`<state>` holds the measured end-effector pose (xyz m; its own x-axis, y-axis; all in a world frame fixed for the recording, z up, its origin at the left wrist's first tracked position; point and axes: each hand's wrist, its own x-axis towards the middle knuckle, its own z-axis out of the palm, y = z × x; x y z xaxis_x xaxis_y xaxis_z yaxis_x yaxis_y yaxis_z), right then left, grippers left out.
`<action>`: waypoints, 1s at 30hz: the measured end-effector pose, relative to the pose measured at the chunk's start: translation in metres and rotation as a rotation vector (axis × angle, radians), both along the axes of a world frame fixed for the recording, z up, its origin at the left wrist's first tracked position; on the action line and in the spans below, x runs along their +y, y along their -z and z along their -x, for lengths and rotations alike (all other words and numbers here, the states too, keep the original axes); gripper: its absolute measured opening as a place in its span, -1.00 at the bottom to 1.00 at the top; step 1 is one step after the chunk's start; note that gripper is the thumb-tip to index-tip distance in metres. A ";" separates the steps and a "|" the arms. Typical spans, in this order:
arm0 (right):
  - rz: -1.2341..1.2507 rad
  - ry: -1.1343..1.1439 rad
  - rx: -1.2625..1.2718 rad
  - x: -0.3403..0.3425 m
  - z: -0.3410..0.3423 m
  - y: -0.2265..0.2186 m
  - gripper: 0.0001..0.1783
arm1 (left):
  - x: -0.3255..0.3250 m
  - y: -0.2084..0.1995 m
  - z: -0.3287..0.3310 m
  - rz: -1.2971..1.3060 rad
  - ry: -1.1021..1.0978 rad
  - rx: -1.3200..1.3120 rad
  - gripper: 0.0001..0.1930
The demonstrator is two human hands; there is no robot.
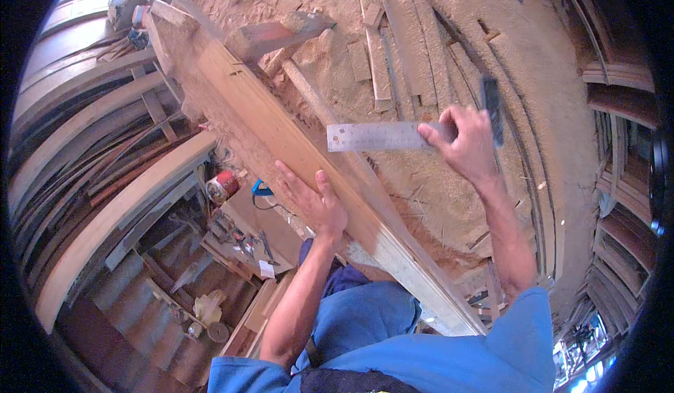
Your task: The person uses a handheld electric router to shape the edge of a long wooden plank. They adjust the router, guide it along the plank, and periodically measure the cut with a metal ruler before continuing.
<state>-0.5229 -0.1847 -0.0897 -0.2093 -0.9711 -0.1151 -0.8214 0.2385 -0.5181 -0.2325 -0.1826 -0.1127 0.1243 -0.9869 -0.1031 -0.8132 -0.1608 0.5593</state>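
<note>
My right hand (469, 146) is closed around a try square (379, 137), to the right of a long wooden board and above the floor. The square's silvery marked blade points left toward the board, and its dark stock shows beyond my knuckles. The long light-brown board (263, 123) runs slantwise from the far left down to my right side. My left hand (316, 207) lies on the board's near left edge, fingers stretched out and thumb apart, holding nothing.
A rough timber support (165, 31) stands under the board. Sawdust and loose wood strips (379, 70) cover the floor beyond. On the left, a red can (222, 186) and a blue-handled tool (262, 188) lie near stacked timber (105, 224). More planks (618, 238) line the right side.
</note>
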 end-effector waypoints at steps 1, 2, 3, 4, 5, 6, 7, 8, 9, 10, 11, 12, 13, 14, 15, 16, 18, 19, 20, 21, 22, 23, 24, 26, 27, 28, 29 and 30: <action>0.075 -0.039 0.062 -0.016 0.003 0.001 -0.40 | 0.000 0.000 -0.001 -0.001 -0.005 -0.009 -0.15; 0.159 -0.077 0.119 -0.031 0.005 0.001 -0.38 | -0.001 0.000 -0.001 -0.004 -0.008 -0.014 -0.15; 0.188 -0.108 0.130 -0.044 0.006 0.001 -0.38 | -0.001 0.000 0.000 -0.007 -0.012 -0.020 -0.16; 0.227 -0.139 0.137 -0.056 0.007 0.001 -0.38 | 0.000 -0.001 0.000 -0.001 -0.011 -0.026 -0.17; 0.271 -0.170 0.143 -0.066 0.008 0.001 -0.38 | 0.000 -0.001 0.000 0.006 -0.010 -0.032 -0.17; 0.272 -0.196 0.154 -0.075 0.008 0.001 -0.39 | 0.000 -0.001 0.001 0.015 -0.009 -0.037 -0.18; 0.277 -0.224 0.163 -0.082 0.009 0.001 -0.40 | -0.001 -0.001 0.001 0.029 -0.008 -0.010 -0.18; 0.283 -0.252 0.172 -0.088 0.009 0.002 -0.41 | -0.001 0.000 0.000 0.045 -0.007 0.016 -0.18; 0.283 -0.283 0.182 -0.093 0.010 0.002 -0.40 | -0.001 0.000 0.000 0.059 -0.005 0.043 -0.19; 0.303 -0.302 0.162 -0.098 0.010 0.003 -0.40 | -0.001 0.001 0.000 0.064 0.000 0.026 -0.19; 0.322 -0.322 0.143 -0.102 0.010 0.004 -0.41 | -0.001 0.001 -0.001 0.068 0.004 0.009 -0.18; 0.343 -0.338 0.124 -0.104 0.009 0.005 -0.40 | -0.001 0.002 -0.001 0.079 0.011 -0.007 -0.18; 0.339 -0.362 0.133 -0.106 0.009 0.005 -0.41 | -0.001 0.002 -0.001 0.070 0.003 0.003 -0.18; 0.334 -0.380 0.126 -0.108 0.007 0.005 -0.41 | -0.001 0.003 -0.002 0.070 -0.002 0.014 -0.17; 0.337 -0.395 0.118 -0.110 0.006 0.005 -0.41 | -0.001 0.003 -0.002 0.071 -0.006 0.025 -0.17; 0.339 -0.405 0.113 -0.112 0.005 0.005 -0.42 | 0.000 0.002 -0.002 0.060 -0.014 0.016 -0.17; 0.280 -0.431 0.139 -0.115 0.003 0.002 -0.42 | 0.001 0.002 -0.003 0.038 -0.029 -0.002 -0.16; 0.256 -0.441 0.146 -0.116 0.002 0.002 -0.42 | 0.001 0.003 -0.003 0.045 -0.025 0.007 -0.16; 0.248 -0.450 0.157 -0.117 0.001 0.001 -0.42 | 0.001 0.004 -0.004 0.052 -0.020 0.017 -0.16; 0.246 -0.456 0.161 -0.119 -0.001 0.001 -0.42 | 0.000 0.004 -0.004 0.059 -0.014 0.027 -0.16; 0.251 -0.463 0.158 -0.121 -0.002 0.002 -0.41 | 0.000 0.005 -0.005 0.064 -0.013 0.031 -0.16; 0.251 -0.477 0.169 -0.123 -0.002 0.002 -0.41 | 0.000 0.006 -0.005 0.069 -0.011 0.035 -0.16; 0.258 -0.490 0.174 -0.125 -0.003 0.003 -0.41 | 0.000 0.007 -0.005 0.080 -0.005 0.050 -0.16; 0.269 -0.513 0.180 -0.129 -0.005 0.005 -0.40 | 0.001 0.007 -0.006 0.070 -0.004 0.029 -0.15; 0.274 -0.523 0.182 -0.132 -0.005 0.005 -0.40 | 0.001 0.007 -0.007 0.067 -0.001 0.023 -0.15; 0.263 -0.526 0.183 -0.134 -0.005 0.005 -0.40 | 0.001 0.007 -0.007 0.065 -0.005 0.030 -0.15; 0.272 -0.540 0.187 -0.135 -0.005 0.005 -0.40 | 0.001 0.007 -0.006 0.063 -0.009 0.038 -0.15; 0.266 -0.546 0.189 -0.137 -0.005 0.005 -0.39 | 0.001 0.007 -0.006 0.060 -0.013 0.046 -0.15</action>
